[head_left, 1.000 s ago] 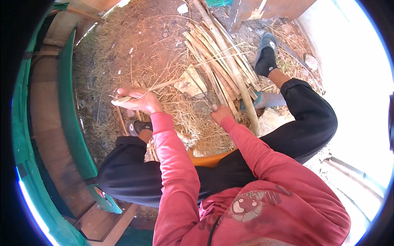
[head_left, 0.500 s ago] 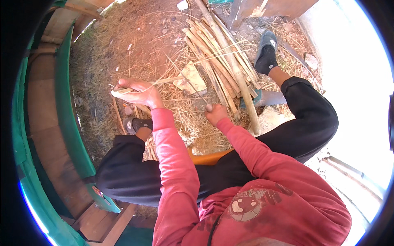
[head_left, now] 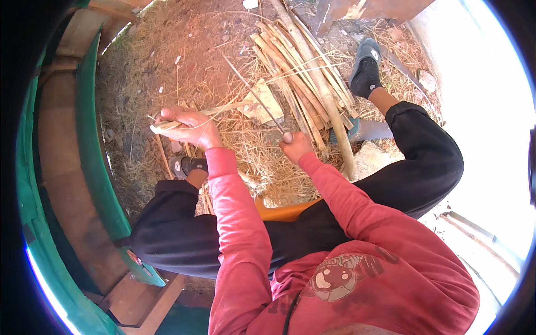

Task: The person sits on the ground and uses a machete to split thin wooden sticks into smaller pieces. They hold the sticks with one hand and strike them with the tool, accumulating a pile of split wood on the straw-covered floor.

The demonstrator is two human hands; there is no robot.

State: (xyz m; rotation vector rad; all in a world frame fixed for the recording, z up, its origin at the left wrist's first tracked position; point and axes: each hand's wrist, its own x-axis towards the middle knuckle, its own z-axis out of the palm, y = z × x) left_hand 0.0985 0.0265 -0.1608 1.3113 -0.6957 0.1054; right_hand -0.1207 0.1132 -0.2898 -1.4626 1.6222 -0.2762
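My left hand (head_left: 190, 127) is closed around a split pale bamboo strip (head_left: 231, 106), whose far end points right over the straw. In my right hand (head_left: 296, 147) is the handle of a long knife (head_left: 251, 89). Its thin dark blade slants up and left, passing above a flat pale block (head_left: 261, 103). The blade shows almost edge-on; whether it touches the strip I cannot tell. A heap of split bamboo pieces (head_left: 293, 72) lies right of the blade, with a thick pole (head_left: 324, 89) along its right side.
Dry straw (head_left: 262, 173) covers the ground between my legs. A green-edged wooden structure (head_left: 92, 139) curves along the left. My shoes (head_left: 365, 64) rest on either side. Under me is an orange seat (head_left: 287, 212). A wooden board (head_left: 368, 10) stands at the top right.
The knife blade has swung up and left, its tip rising, as my right hand lifts slightly. My left hand and the bamboo strip have hardly moved.
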